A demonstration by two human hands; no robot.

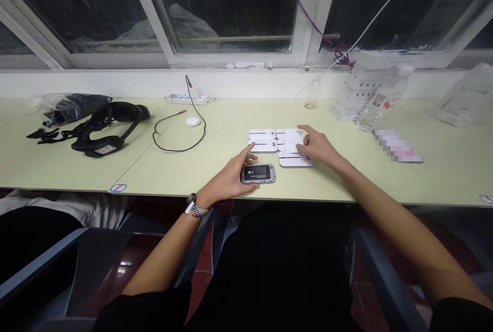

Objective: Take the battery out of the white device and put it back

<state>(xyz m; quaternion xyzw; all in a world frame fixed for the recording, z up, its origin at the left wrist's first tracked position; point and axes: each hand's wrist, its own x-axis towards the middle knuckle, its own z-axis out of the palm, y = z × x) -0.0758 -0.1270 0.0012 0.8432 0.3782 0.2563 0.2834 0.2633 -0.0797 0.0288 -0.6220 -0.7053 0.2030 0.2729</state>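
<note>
An opened device (pixel 259 173) with a black battery marked 3000mAh lies near the table's front edge. My left hand (pixel 233 175) is around its left end, the thumb and fingers spread at its sides. Behind it, white rounded covers (pixel 263 145) with black lines lie in a cluster. My right hand (pixel 318 146) pinches a small white cover (pixel 293 142) by its right side, over the right part of the cluster. Another white cover (pixel 295 161) lies just in front of it.
A black headset (pixel 102 139) and plastic bag lie at left. A black cable (pixel 179 150) curls around a white round object (pixel 193 122); a power strip (pixel 188 99) stands behind. White boxes (pixel 348 95), a bottle (pixel 372 113) and a pixelated object (pixel 398 147) are at right.
</note>
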